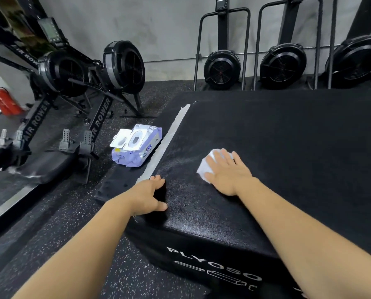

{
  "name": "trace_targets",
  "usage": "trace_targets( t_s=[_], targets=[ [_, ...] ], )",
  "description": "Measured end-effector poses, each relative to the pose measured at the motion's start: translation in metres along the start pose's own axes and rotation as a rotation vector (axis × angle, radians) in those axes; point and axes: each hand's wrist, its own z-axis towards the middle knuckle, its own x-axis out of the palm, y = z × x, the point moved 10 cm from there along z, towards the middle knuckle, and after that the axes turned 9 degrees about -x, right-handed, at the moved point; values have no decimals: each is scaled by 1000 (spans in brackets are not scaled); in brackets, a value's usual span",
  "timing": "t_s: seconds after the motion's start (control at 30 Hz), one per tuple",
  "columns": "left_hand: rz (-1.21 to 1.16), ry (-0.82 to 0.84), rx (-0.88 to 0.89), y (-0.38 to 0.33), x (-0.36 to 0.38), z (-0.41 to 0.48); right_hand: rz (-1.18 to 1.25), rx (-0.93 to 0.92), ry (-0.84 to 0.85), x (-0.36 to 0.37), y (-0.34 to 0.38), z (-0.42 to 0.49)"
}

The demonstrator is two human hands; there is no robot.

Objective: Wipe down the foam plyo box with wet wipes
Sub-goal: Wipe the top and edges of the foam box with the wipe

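My right hand [227,172] hides most of the wipe [202,169]; only its left and far edges show. The box [288,143] runs off the right and bottom edges, cutting its front lettering [212,253] short. I can't read the pack [137,148] label.

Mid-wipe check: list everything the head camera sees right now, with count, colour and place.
foam plyo box: one, black, centre and right, white lettering on its near side
wet wipe: one, white, flat on the box top
wipes pack: one, purple and white, lid open, low down left of the box
tape strip: one, grey, along the box's left edge
air rowers: two, black, on the floor at left
fan-wheel machines: three, black, along the back wall
fire extinguishers: red, far left, count unclear
floor: black, speckled
left hand: braces on the box's near-left edge
right hand: presses flat on the wipe
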Motion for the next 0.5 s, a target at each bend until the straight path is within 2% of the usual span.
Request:
trace_targets(
  t_s=[0.17,0.33,0.5],
  targets=[
    [46,-52,40,-2,-1,-4,30,114,-69,-2,2,0],
    [102,-166,75,2,-6,-23,12,85,31,17,76,-7],
    [63,-294,40,18,-15,-48,58,162,30,25,139,-24]
  ],
)
